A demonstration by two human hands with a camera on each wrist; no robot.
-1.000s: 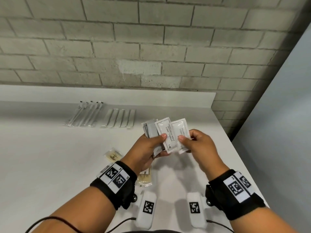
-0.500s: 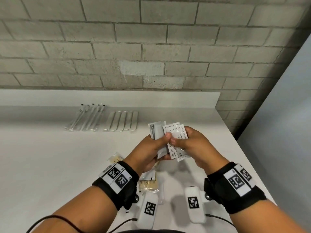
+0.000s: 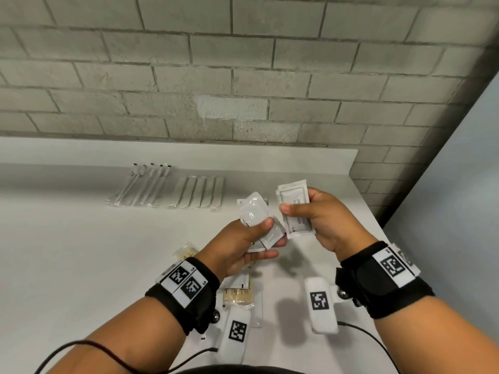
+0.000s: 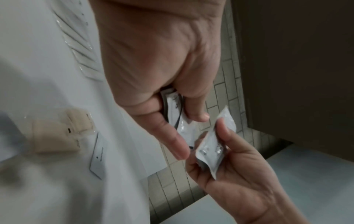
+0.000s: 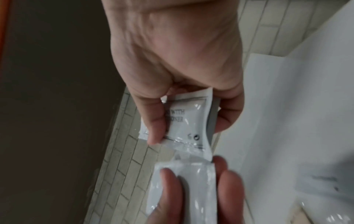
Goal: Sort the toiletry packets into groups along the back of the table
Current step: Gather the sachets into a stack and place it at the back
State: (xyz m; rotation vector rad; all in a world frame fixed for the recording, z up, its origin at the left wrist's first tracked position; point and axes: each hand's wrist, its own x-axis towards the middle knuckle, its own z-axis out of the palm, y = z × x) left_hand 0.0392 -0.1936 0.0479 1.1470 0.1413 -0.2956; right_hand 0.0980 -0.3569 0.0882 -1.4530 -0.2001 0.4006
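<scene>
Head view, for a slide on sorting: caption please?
Left hand and right hand each hold white foil sachets above the white table.

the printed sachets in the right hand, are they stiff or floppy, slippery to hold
Probably floppy: the printed sachets bow where the right hand pinches them. Likely slippery, since the film is glossy with highlights. Seemingly light: a thumb-and-finger pinch holds the small stack clear of the table.

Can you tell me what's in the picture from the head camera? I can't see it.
Two hands hold small white packets above a white table: the left hand grips plain sachets, the right hand grips printed sachets. Two neat rows of long clear-wrapped packets lie at the back by a grey brick wall; beige packets lie near the wrists.
</scene>
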